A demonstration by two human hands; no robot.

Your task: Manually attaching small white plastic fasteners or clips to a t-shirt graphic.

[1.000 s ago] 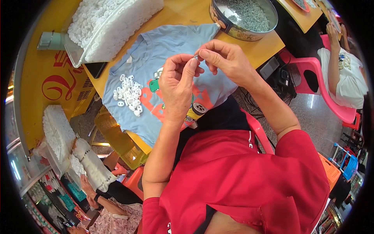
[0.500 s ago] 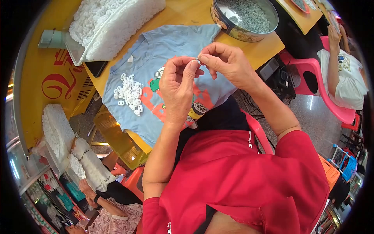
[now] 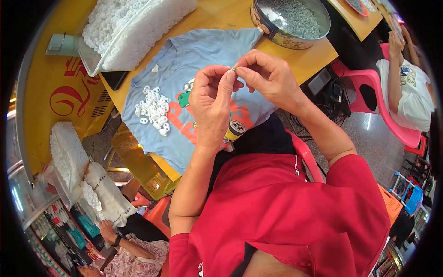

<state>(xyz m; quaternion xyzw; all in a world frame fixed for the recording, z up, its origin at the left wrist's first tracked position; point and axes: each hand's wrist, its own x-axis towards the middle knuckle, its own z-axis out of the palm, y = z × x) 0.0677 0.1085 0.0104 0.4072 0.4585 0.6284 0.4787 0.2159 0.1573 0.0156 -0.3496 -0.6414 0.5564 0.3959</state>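
Observation:
My left hand (image 3: 213, 99) and my right hand (image 3: 268, 76) meet fingertip to fingertip above a light blue printed T-shirt (image 3: 184, 51) spread on the table. Thumb and forefinger of each are pinched together on a tiny silvery metal piece (image 3: 234, 69); it is too small to tell its exact kind. Left of my left hand, a loose pile of small white oval plastic pieces with two holes (image 3: 154, 108) lies on the shirt. Beyond my right hand stands a round tin (image 3: 288, 40) holding many small grey metal parts.
A clear plastic box (image 3: 94, 64) heaped with white plastic pieces stands at the far left of the yellow table (image 3: 212, 14), by a dark flat object (image 3: 114, 79). Co-workers sit at lower left and far right, one on a pink chair (image 3: 364, 78). Cables and a dark device lie right of the table.
My hands stay almost in place; the fingertips shift slightly and more of the metal piece shows between them. At lower left, a co-worker's hand has moved a little.

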